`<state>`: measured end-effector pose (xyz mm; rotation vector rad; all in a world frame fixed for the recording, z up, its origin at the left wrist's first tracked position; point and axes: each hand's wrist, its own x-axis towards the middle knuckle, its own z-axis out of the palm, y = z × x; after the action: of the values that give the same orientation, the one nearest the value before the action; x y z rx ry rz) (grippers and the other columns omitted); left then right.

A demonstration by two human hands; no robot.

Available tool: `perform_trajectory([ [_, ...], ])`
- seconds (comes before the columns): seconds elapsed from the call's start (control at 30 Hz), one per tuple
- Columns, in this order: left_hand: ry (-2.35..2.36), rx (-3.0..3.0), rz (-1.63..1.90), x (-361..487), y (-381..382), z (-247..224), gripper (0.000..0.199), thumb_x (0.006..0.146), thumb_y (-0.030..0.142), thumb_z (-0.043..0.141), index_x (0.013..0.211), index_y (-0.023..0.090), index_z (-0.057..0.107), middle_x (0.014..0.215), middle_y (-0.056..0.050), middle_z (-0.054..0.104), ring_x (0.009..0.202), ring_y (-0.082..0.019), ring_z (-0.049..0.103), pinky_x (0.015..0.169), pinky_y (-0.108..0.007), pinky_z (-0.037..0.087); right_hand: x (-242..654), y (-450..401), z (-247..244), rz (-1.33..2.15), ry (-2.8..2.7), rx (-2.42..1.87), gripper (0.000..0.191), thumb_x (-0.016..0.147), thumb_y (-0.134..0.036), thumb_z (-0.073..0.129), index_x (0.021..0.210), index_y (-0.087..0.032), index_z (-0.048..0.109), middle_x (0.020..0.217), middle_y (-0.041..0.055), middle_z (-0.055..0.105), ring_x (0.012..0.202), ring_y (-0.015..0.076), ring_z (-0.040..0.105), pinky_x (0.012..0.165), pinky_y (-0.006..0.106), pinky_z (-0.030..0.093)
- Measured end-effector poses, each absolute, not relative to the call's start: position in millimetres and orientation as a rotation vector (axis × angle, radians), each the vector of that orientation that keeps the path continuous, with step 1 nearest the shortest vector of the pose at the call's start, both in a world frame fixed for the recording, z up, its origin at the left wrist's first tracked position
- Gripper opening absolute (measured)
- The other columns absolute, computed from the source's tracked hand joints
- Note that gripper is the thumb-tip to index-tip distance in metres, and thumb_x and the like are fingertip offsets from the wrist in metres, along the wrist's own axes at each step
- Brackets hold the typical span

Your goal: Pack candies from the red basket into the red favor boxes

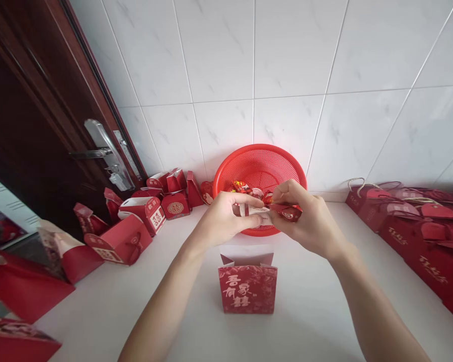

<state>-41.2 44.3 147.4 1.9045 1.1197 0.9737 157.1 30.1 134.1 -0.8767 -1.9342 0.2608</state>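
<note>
Over the near rim of a red plastic basket, my two hands are close together. My left hand pinches a small white-and-red packet between thumb and fingers. A shiny dark-red wrapped candy is in the closed fingers of my right hand. Inside the basket lie several wrapped candies, partly hidden by my hands. Below them stands a red paper gift bag with pale printed characters, upright and open at the top.
Assorted red gift boxes line the left side of the white table. Several red handled bags stand packed along the right. Behind is a tiled wall; a dark wooden door with a metal handle is at left.
</note>
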Motion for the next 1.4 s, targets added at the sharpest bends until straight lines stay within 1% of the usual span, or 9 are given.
perform_trajectory([
  [0.27,1.077,1.899,0.9,-43,46,149,0.036,0.067,0.037,0.084,0.098,0.018,0.081,0.07,-0.002,0.069,0.063,-0.016,0.059,0.053,-0.026,0.044,154,27,136,0.471,-1.855,-0.951,0.028,0.076,-0.01,0.061,0.089,-0.025,0.042,0.08,-0.0038,0.065,0.056,0.0093,0.054,0.051,0.02,0.043],
  [0.47,0.993,1.904,0.843,-46,46,149,0.033,0.074,0.039,0.081,0.099,0.019,0.082,0.063,-0.001,0.065,0.058,-0.013,0.055,0.049,-0.024,0.039,154,27,135,0.537,-1.831,-0.944,0.029,0.076,-0.011,0.062,0.088,-0.025,0.041,0.08,-0.0037,0.065,0.054,0.0088,0.052,0.048,0.02,0.039],
  [0.6,0.99,1.971,0.951,-45,46,148,0.028,0.075,0.037,0.081,0.099,0.022,0.082,0.072,-0.002,0.071,0.063,-0.015,0.06,0.054,-0.026,0.044,156,27,134,0.482,-1.818,-0.905,0.027,0.078,-0.013,0.065,0.087,-0.025,0.043,0.075,-0.004,0.063,0.054,0.0095,0.052,0.048,0.021,0.04],
  [0.77,0.895,2.065,1.295,-42,45,145,0.026,0.079,0.032,0.079,0.103,0.022,0.079,0.104,-0.008,0.075,0.092,-0.022,0.069,0.076,-0.032,0.055,158,27,139,0.437,-1.692,-0.778,0.022,0.084,-0.025,0.072,0.09,-0.024,0.051,0.084,0.0014,0.068,0.074,0.017,0.067,0.065,0.029,0.054],
  [0.9,0.766,2.15,1.437,-40,41,143,0.023,0.085,0.03,0.074,0.107,0.023,0.078,0.111,-0.009,0.074,0.103,-0.023,0.068,0.082,-0.033,0.057,159,28,145,0.542,-1.519,-0.779,0.033,0.077,-0.037,0.081,0.095,-0.023,0.057,0.09,0.0026,0.071,0.074,0.0178,0.069,0.066,0.03,0.057],
  [1.0,0.741,2.187,1.488,-39,41,142,0.023,0.088,0.026,0.071,0.11,0.024,0.076,0.112,-0.008,0.072,0.106,-0.022,0.067,0.084,-0.032,0.058,162,31,145,0.747,-1.466,-0.814,0.044,0.069,-0.04,0.087,0.1,-0.023,0.06,0.084,0.0014,0.071,0.069,0.0173,0.068,0.064,0.029,0.057],
  [1.13,0.779,2.161,1.5,-38,43,139,0.029,0.086,0.025,0.073,0.115,0.023,0.073,0.116,-0.008,0.071,0.109,-0.023,0.067,0.089,-0.033,0.058,165,34,144,1.005,-1.408,-0.774,0.048,0.066,-0.038,0.089,0.103,-0.023,0.062,0.074,-0.001,0.07,0.064,0.0164,0.068,0.061,0.029,0.057],
  [1.3,0.791,1.989,1.481,-36,42,135,0.044,0.082,0.029,0.078,0.125,0.025,0.068,0.127,-0.009,0.069,0.109,-0.024,0.069,0.089,-0.034,0.06,164,34,144,1.06,-1.354,-0.759,0.05,0.062,-0.036,0.092,0.101,-0.023,0.063,0.072,-0.0012,0.07,0.062,0.0163,0.068,0.063,0.03,0.059],
  [1.4,0.803,1.871,1.442,-36,40,137,0.056,0.079,0.03,0.081,0.132,0.025,0.064,0.122,-0.009,0.072,0.106,-0.026,0.071,0.088,-0.036,0.061,164,34,144,1.044,-1.35,-0.764,0.05,0.062,-0.037,0.092,0.101,-0.023,0.064,0.073,-0.0009,0.07,0.062,0.0166,0.069,0.063,0.031,0.06],
])
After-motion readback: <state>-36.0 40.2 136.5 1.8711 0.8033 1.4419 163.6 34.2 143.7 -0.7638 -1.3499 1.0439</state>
